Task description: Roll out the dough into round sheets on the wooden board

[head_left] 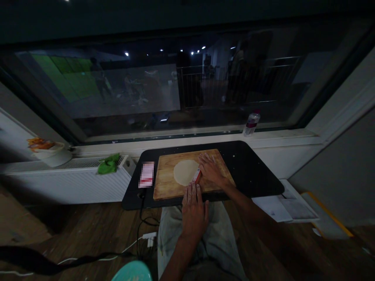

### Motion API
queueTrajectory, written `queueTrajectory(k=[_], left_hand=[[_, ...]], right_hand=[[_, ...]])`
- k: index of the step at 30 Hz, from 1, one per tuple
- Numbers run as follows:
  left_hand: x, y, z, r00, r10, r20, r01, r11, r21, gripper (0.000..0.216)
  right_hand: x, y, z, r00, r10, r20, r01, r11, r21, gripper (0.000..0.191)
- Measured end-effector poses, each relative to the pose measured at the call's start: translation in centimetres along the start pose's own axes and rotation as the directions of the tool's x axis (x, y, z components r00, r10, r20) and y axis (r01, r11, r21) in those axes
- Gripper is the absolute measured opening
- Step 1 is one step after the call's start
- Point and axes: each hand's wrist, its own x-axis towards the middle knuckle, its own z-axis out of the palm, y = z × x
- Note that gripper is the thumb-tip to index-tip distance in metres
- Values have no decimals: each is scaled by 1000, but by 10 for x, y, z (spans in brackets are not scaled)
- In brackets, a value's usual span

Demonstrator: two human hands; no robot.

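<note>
Left hand (pixel 194 210) and right hand (pixel 209 168) cover a red bar (pixel 197 176)'s ends by the dough (pixel 184 172) (clamped? we can't tell), likely balancing pressure.

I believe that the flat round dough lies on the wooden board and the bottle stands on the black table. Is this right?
Not quite: the head view shows the bottle standing on the windowsill, not on the black table. The dough does lie on the wooden board.
</note>
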Motion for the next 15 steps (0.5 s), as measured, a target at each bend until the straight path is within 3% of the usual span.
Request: queueTrajectory(k=[6,15], left_hand=[[11,-24,3,1000,-15,-11,15,1000,20,66],[61,-94,-3,990,-137,-16,138,983,118,52]], right_hand=[[10,-12,4,999,1,-36,-2,1000,-27,58],[30,-17,7,998,-60,14,61,991,-120,51]])
